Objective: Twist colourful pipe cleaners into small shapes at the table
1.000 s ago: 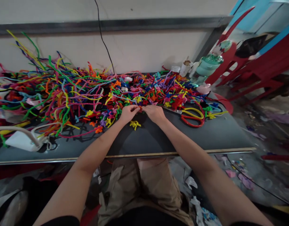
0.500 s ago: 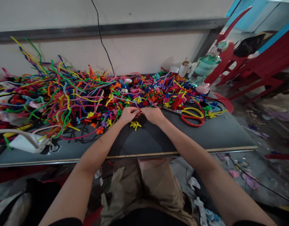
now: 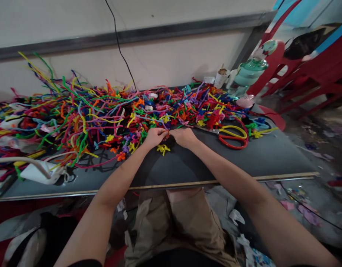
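My left hand pinches a small orange-red pipe cleaner between thumb and fingers, above the front of the pile. Close beside it, my right hand is closed with its fingertips at the same pipe cleaner; most of that piece is hidden by the fingers. Just below the hands lies a yellow pipe-cleaner flower on the dark tabletop. Scissors with one yellow and one red handle lie to the right of my right hand, blades pointing left toward it.
A long heap of coloured pipe cleaners spreads along the back and left of the table. A white device with a cable sits front left. A green bottle and a white cup stand back right, near red chairs.
The camera view has shifted and tilted slightly. Both hands stay together at the orange-red pipe cleaner, with only small finger movement. Nothing on the table has visibly moved.
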The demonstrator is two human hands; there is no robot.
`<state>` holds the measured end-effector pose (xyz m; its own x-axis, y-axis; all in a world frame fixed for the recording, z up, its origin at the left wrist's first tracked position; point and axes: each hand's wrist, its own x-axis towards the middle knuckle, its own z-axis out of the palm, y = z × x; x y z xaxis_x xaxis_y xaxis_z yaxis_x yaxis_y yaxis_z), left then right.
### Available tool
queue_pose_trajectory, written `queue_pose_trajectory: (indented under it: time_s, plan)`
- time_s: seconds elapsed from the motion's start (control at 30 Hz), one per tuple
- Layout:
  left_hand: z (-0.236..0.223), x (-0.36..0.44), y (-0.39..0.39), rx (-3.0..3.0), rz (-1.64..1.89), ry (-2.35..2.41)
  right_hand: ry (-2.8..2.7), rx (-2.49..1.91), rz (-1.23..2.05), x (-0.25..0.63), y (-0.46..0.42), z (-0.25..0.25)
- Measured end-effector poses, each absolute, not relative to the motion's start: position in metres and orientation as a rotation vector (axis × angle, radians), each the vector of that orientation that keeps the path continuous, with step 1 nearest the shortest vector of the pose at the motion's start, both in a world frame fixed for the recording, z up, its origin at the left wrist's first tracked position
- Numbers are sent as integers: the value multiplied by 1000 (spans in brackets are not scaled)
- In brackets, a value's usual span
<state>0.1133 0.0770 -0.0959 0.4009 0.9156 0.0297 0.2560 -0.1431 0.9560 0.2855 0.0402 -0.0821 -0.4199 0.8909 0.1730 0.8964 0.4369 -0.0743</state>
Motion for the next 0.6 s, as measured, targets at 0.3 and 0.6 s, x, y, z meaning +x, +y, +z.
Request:
queue_pose_trajectory:
  time_s: [0.3, 0.6]
  plan:
    - [-102, 119, 81, 1570, 1117, 1120, -2317, -1574, -110, 287, 45, -85]
    - [-97, 121, 77, 1599, 1003, 1101, -2266, -1436, 178, 304, 51, -81]
